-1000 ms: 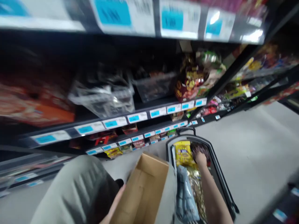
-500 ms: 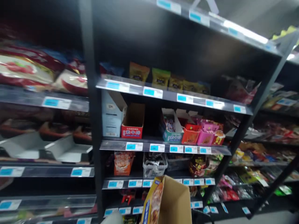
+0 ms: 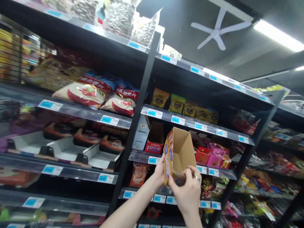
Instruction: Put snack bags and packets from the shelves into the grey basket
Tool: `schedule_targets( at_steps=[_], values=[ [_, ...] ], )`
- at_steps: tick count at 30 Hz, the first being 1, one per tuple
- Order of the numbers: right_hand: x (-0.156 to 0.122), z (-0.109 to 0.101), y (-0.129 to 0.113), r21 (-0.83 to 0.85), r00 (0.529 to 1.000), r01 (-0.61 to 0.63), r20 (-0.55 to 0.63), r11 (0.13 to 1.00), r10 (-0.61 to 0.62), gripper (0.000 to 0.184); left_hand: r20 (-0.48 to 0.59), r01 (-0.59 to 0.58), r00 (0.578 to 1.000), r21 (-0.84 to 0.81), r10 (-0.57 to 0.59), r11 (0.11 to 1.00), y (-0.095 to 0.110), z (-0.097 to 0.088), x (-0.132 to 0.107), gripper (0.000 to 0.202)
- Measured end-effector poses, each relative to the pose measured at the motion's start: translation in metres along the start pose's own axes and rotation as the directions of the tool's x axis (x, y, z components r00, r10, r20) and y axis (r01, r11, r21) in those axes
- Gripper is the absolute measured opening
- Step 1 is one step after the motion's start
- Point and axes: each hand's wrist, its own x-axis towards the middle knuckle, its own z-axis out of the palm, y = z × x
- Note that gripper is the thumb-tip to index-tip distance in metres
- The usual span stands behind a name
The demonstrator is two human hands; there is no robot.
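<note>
Before the shelves | cardboard box (image 3: 178, 151): open, empty, plain brown inside, printed outside

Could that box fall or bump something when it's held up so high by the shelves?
Maybe. The box is tilted with its open top facing out, so anything inside might slide out. The left hand and right hand grip only its bottom end, so it could wobble or slip. It is also close to the small red boxes on the shelf and might knock them.
</note>
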Motion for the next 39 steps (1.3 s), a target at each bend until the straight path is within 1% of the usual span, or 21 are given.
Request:
schedule_targets(
  at_steps=[2,4,7,9,10,11,12,13,14,15,16,18,21,23,25,27,30,32,34,36,39],
  values=[
    [0.024,0.015,0.004,-0.037,0.999,0.021,0.042,0.999,-0.02,0.035,0.093,-0.011,0.996,0.071,0.004,0.997,0.017,0.004,0.01,0.053],
    [0.042,0.031,0.01,-0.078,0.996,0.025,0.083,0.997,-0.018,0.036,0.138,-0.052,0.99,0.328,0.007,0.943,0.029,-0.003,0.015,0.055],
    [0.062,0.062,0.022,-0.099,0.99,0.01,0.14,0.995,0.004,0.036,0.049,-0.099,0.994,0.732,0.093,0.675,0.041,-0.024,0.011,0.046],
    [0.073,0.085,0.028,-0.099,0.983,-0.013,0.18,0.995,0.031,0.039,0.007,-0.134,0.972,0.837,0.235,0.53,0.05,-0.038,0.006,0.041],
    [0.078,0.097,0.031,-0.108,0.979,-0.026,0.2,0.994,0.048,0.041,0.037,-0.189,0.934,0.896,0.356,0.402,0.056,-0.044,0.004,0.042],
    [0.082,0.109,0.033,-0.126,0.973,-0.036,0.22,0.991,0.063,0.044,0.127,-0.236,0.87,0.955,0.477,0.177,0.061,-0.048,0.003,0.044],
    [0.086,0.12,0.034,-0.153,0.968,-0.04,0.241,0.987,0.076,0.048,0.271,-0.241,0.786,0.962,0.556,-0.128,0.068,-0.05,0.003,0.045],
    [0.09,0.13,0.035,-0.188,0.961,-0.042,0.261,0.981,0.091,0.051,0.427,-0.183,0.708,0.88,0.562,-0.437,0.074,-0.051,0.004,0.046],
    [0.092,0.139,0.035,-0.228,0.954,-0.043,0.279,0.973,0.108,0.055,0.552,-0.082,0.661,0.727,0.509,-0.682,0.079,-0.051,0.007,0.047],
    [0.093,0.147,0.036,-0.268,0.946,-0.041,0.3,0.962,0.124,0.057,0.619,0.025,0.651,0.562,0.44,-0.827,0.084,-0.051,0.009,0.049],
    [0.092,0.154,0.036,-0.305,0.936,-0.032,0.325,0.952,0.136,0.057,0.634,0.109,0.662,0.446,0.399,-0.889,0.088,-0.051,0.013,0.051],
    [0.088,0.161,0.039,-0.354,0.91,0.015,0.393,0.935,0.134,0.053,0.623,0.22,0.685,0.317,0.378,-0.923,0.094,-0.05,0.018,0.052],
    [0.079,0.156,0.049,-0.332,0.893,0.122,0.447,0.936,0.043,0.04,0.611,0.242,0.704,0.273,0.362,-0.931,0.098,-0.052,0.017,0.05],
    [0.077,0.143,0.062,-0.322,0.931,0.114,0.364,0.94,0.012,0.035,0.631,0.215,0.683,0.309,0.369,-0.926,0.097,-0.054,0.009,0.05],
    [0.08,0.128,0.08,-0.355,0.953,0.044,0.296,0.934,0.068,0.036,0.654,0.166,0.653,0.368,0.382,-0.915,0.094,-0.055,-0.002,0.05],
    [0.087,0.115,0.102,-0.383,0.912,0.027,0.388,0.923,0.134,0.04,0.66,0.094,0.65,0.423,0.377,-0.901,0.087,-0.055,-0.011,0.049],
    [0.098,0.109,0.13,-0.343,0.778,0.118,0.615,0.932,0.127,0.042,0.643,-0.034,0.684,0.5,0.345,-0.865,0.073,-0.052,-0.017,0.046],
    [0.105,0.112,0.139,-0.321,0.742,0.156,0.663,0.934,0.104,0.034,0.625,-0.127,0.715,0.557,0.313,-0.82,0.062,-0.05,-0.017,0.046],
    [0.113,0.116,0.138,-0.318,0.748,0.179,0.659,0.931,0.081,0.025,0.6,-0.223,0.752,0.621,0.272,-0.751,0.051,-0.047,-0.018,0.044],
    [0.123,0.115,0.131,-0.324,0.775,0.199,0.629,0.925,0.053,0.021,0.563,-0.31,0.796,0.692,0.22,-0.651,0.041,-0.046,-0.019,0.04],
    [0.131,0.103,0.115,-0.349,0.829,0.21,0.559,0.913,0.024,0.019,0.503,-0.395,0.85,0.803,0.154,-0.446,0.028,-0.048,-0.021,0.037]
  ],
)
